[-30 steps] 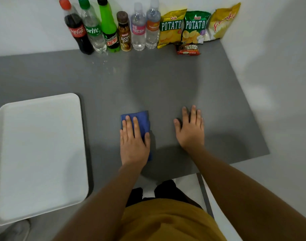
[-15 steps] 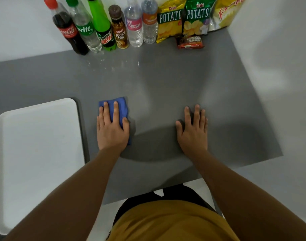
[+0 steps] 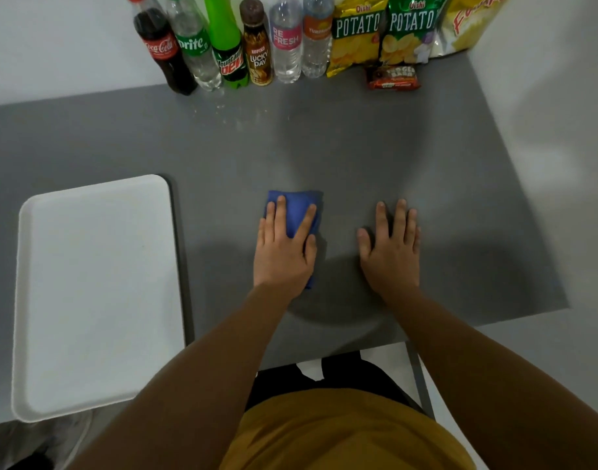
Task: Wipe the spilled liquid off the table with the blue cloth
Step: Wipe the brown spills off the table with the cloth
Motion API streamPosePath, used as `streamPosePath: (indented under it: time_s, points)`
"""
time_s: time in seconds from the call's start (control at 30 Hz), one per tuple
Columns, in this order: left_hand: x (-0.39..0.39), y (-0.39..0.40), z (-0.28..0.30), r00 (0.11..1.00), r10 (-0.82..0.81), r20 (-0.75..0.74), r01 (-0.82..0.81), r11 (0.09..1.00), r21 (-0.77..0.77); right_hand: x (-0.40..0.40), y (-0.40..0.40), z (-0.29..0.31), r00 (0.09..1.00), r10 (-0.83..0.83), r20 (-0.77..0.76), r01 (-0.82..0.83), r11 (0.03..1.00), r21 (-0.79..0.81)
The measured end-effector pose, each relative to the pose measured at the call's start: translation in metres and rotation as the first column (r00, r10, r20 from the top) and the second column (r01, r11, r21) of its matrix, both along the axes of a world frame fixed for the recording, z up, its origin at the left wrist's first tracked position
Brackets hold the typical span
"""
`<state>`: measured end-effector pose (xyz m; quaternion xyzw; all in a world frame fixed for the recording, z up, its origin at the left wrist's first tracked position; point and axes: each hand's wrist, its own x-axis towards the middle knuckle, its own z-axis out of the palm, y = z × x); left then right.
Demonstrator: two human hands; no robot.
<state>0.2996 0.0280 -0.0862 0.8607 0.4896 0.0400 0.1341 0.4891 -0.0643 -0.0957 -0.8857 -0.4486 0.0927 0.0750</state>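
Head camera looks down on your two bare hands over the grey table. Your left hand lies flat on the blue cloth, palm down and fingers spread, pressing the cloth against the tabletop rather than gripping it; the folded cloth shows past your fingertips and along the right edge of your palm. The cloth sits near the middle of the table, between the white tray on your left and your right hand. Your right hand rests palm down on the bare tabletop with fingers extended and holds nothing; it is near the cloth but apart from it.

Small wet droplets glint on the far part of the table, just in front of the bottles and well apart from the cloth. Along the back wall stands a row of bottles: Coca-Cola, Sprite, Mountain Dew, Lucky Day, Refresh water, and one more clear bottle. Right of them lean three chip bags, with a small snack packet lying flat in front.
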Motion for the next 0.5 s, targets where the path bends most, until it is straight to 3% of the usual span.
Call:
streamPosePath:
  time_s: [0.27, 0.5]
  points:
    - [-0.085, -0.063, 0.002, 0.999, 0.048, -0.026, -0.049, 0.998, -0.050, -0.005, 0.000, 0.008, 0.998, 0.010, 0.057, -0.011, 1.000, 0.010]
    - [-0.109, -0.036, -0.003, 0.995, 0.094, -0.020, -0.095, 0.995, -0.006, -0.007, 0.000, 0.010, 0.997, 0.002, 0.082, -0.004, 0.999, 0.033]
